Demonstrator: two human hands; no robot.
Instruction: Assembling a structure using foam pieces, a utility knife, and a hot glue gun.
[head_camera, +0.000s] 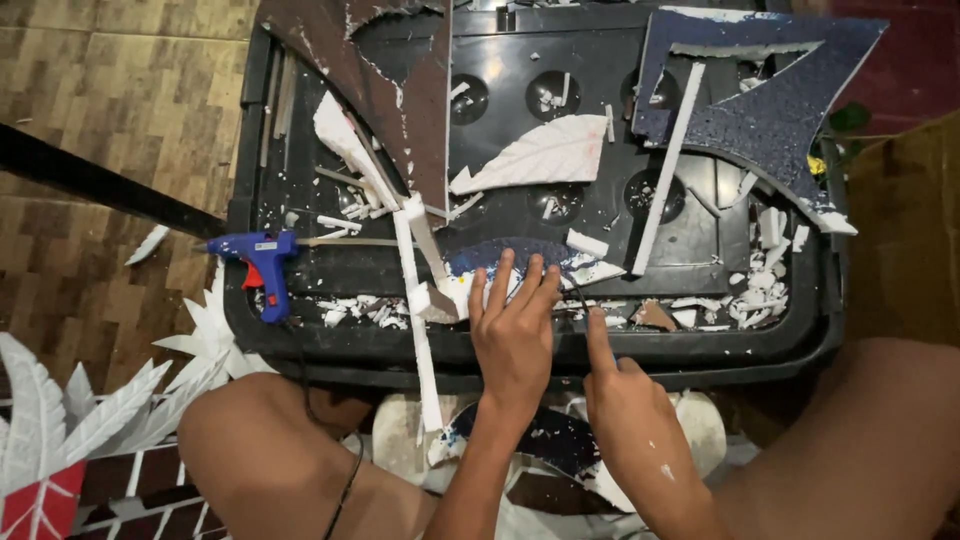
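My left hand (513, 330) lies flat with fingers spread on a blue glitter-covered foam piece (500, 255) at the front of a black plastic tray (330, 340). My right hand (625, 395) is beside it, index finger stretched out and pressing near the foam's right edge; whether it holds a small tool is hidden. A blue hot glue gun (262, 262) rests on the tray's left rim, nozzle pointing left. A long white foam strip (418, 320) lies just left of my left hand.
A white leaf-shaped foam cutout (545, 155) and a large dark blue glitter cutout (770, 110) lie on the tray, with a brown sheet (400, 90) and several white scraps (760, 290). White foam leaves (90, 420) lie on the floor at left. My knees flank the tray.
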